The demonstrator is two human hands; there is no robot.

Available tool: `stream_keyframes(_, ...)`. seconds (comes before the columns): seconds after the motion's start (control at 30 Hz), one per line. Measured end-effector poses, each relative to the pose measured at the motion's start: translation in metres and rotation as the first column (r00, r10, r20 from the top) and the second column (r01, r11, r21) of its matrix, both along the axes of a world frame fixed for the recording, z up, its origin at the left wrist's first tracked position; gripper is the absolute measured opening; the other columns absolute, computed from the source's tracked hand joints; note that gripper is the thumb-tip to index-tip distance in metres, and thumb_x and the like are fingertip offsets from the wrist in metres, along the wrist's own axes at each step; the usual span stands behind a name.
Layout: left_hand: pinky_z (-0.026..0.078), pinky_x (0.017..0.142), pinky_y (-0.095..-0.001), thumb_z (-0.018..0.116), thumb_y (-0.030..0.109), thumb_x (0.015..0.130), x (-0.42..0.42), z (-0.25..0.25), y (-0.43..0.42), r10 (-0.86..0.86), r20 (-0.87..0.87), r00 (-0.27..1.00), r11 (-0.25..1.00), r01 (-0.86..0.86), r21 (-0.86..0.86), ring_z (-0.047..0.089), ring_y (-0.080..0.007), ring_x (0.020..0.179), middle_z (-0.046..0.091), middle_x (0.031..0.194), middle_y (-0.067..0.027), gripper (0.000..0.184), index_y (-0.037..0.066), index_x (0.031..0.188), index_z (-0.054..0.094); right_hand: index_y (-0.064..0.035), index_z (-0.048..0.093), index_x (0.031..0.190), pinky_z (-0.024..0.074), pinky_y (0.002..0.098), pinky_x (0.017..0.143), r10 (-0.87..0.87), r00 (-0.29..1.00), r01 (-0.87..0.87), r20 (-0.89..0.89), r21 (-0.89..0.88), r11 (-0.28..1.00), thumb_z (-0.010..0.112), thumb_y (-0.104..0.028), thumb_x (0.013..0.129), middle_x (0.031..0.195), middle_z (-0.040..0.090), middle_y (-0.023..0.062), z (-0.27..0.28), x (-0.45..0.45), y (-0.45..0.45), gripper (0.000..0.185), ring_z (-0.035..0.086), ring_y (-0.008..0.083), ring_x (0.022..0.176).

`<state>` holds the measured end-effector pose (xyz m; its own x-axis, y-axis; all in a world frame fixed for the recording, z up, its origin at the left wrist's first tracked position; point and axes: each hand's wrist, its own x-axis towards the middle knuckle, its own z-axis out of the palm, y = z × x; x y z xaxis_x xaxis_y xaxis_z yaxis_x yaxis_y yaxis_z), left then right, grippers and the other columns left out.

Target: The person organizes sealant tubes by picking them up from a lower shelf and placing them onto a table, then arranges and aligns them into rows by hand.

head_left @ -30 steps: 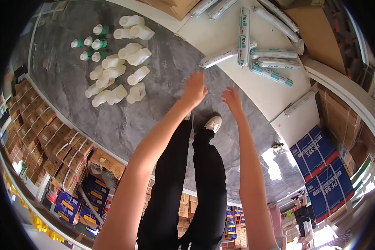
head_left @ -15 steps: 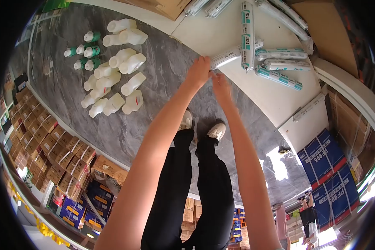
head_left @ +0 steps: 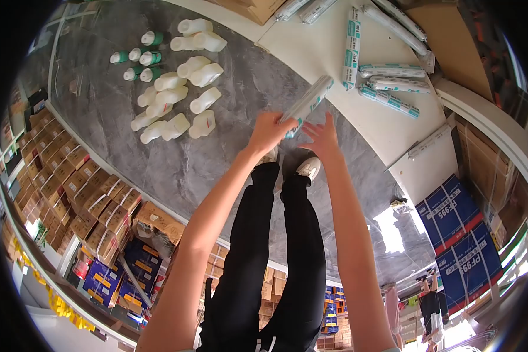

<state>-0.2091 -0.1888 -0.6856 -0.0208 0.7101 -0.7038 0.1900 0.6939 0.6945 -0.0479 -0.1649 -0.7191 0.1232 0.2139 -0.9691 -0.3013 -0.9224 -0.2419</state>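
Note:
A white-and-teal sealant sausage tube (head_left: 310,101) is gripped near its lower end by my left hand (head_left: 266,134), tilted so its far end points up and right. Beside that lower end, my right hand (head_left: 322,138) has its fingers spread and holds nothing; whether a fingertip touches the tube I cannot tell. On the white surface (head_left: 302,50) ahead, one similar sealant tube (head_left: 351,50) lies lengthwise. To its right are three more, including a teal-labelled tube (head_left: 389,101).
White plastic bottles (head_left: 203,100) and several green bottles (head_left: 151,58) stand on the grey marbled floor (head_left: 234,76) to the left. Stacked cartons (head_left: 70,179) line the far left. Blue boxes (head_left: 468,264) are at the right, and a person (head_left: 433,311) shows at lower right.
My left hand has lifted the sealant tube off the white surface, from under the lengthwise one, and drawn it toward me. My right hand's fingers have spread.

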Motion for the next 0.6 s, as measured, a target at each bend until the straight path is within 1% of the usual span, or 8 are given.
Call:
stream_keyframes(0.07,0.039,0.043,-0.0237,0.067,0.029,0.082,-0.009,0.027,-0.026,0.029,0.119,0.993,0.989,-0.011,-0.147,0.052,-0.0068,0.049,0.056,0.059,-0.0015,0.030,0.000,0.076,0.066,0.0070,0.014,0.143,0.0344,0.0569,0.101,-0.220,0.952,0.171,-0.214,-0.223,0.960,0.054,-0.060,0.084,0.126,0.048,0.0207,0.019,-0.005,-0.002,0.098,0.038,0.0337,0.129)
stream_keyframes(0.1,0.039,0.042,-0.0218,0.066,0.030,0.084,-0.013,0.041,-0.039,0.003,0.152,0.988,0.988,0.021,-0.155,0.051,-0.0055,0.048,0.056,0.060,-0.0008,0.031,0.001,0.077,0.066,0.0070,0.014,0.143,0.0344,0.0569,0.101,-0.220,0.950,0.171,-0.222,-0.221,0.960,0.054,-0.060,0.084,0.126,0.048,0.0207,0.026,-0.009,-0.004,0.098,0.038,0.0337,0.129)
stream_keyframes(0.17,0.041,0.043,-0.0224,0.065,0.027,0.085,-0.021,0.064,-0.066,-0.013,0.165,0.986,0.980,0.045,-0.193,0.051,-0.0059,0.049,0.058,0.063,-0.0008,0.027,0.000,0.084,0.067,0.0043,0.042,0.126,0.0410,0.0562,0.096,-0.279,0.907,0.214,-0.317,-0.225,0.951,0.058,-0.058,0.083,0.126,0.047,0.0195,0.031,-0.014,-0.013,0.078,0.048,0.0307,0.118)
stream_keyframes(0.2,0.041,0.044,-0.0224,0.065,0.026,0.084,-0.024,0.085,-0.072,-0.036,0.140,0.989,0.980,0.062,-0.187,0.051,-0.0057,0.050,0.058,0.064,-0.0010,0.027,-0.001,0.086,0.067,0.0052,0.032,0.133,0.0433,0.0495,0.096,-0.337,0.865,0.261,-0.372,-0.241,0.935,0.067,-0.045,0.082,0.119,0.050,0.0217,0.025,-0.012,-0.022,0.080,0.053,0.0363,0.110)
stream_keyframes(0.33,0.042,0.051,-0.0232,0.066,0.021,0.083,-0.034,0.155,-0.090,-0.077,0.106,0.991,0.989,0.089,-0.121,0.051,-0.0053,0.062,0.058,0.070,-0.0014,0.028,-0.005,0.094,0.066,-0.0035,0.039,0.127,0.0488,0.0461,0.088,-0.259,0.877,0.247,-0.405,-0.082,0.965,0.070,-0.032,0.081,0.103,0.060,0.0162,0.078,-0.021,-0.041,0.063,0.059,0.0297,0.099)
stream_keyframes(0.47,0.044,0.062,-0.0242,0.068,0.021,0.082,-0.042,0.206,-0.103,-0.043,0.134,0.990,0.994,0.056,-0.091,0.053,-0.0077,0.071,0.060,0.079,-0.0038,0.032,-0.007,0.098,0.064,-0.0031,0.041,0.125,0.0496,0.0441,0.087,-0.218,0.857,0.218,-0.467,-0.054,0.974,0.070,-0.032,0.082,0.102,0.061,0.0149,0.135,-0.027,-0.041,0.059,0.060,0.0279,0.097)
stream_keyframes(0.57,0.041,0.056,-0.0266,0.068,0.020,0.080,-0.041,0.255,-0.098,0.004,0.038,0.999,0.998,-0.007,0.068,0.049,-0.0076,0.066,0.056,0.070,-0.0041,0.026,-0.005,0.082,0.062,-0.0022,0.043,0.122,0.0503,0.0416,0.086,-0.205,0.861,0.216,-0.465,-0.032,0.976,0.070,-0.031,0.082,0.102,0.061,0.0146,0.183,-0.033,-0.031,0.057,0.061,0.0272,0.095)
stream_keyframes(0.6,0.042,0.059,-0.0271,0.068,0.019,0.080,-0.043,0.265,-0.100,0.023,0.069,0.997,0.998,-0.028,0.062,0.053,-0.0089,0.069,0.061,0.076,-0.0067,0.026,-0.005,0.088,0.064,-0.0019,0.043,0.123,0.0506,0.0405,0.086,-0.172,0.871,0.189,-0.460,-0.009,0.982,0.071,-0.030,0.082,0.103,0.061,0.0148,0.205,-0.035,-0.023,0.057,0.062,0.0269,0.095)
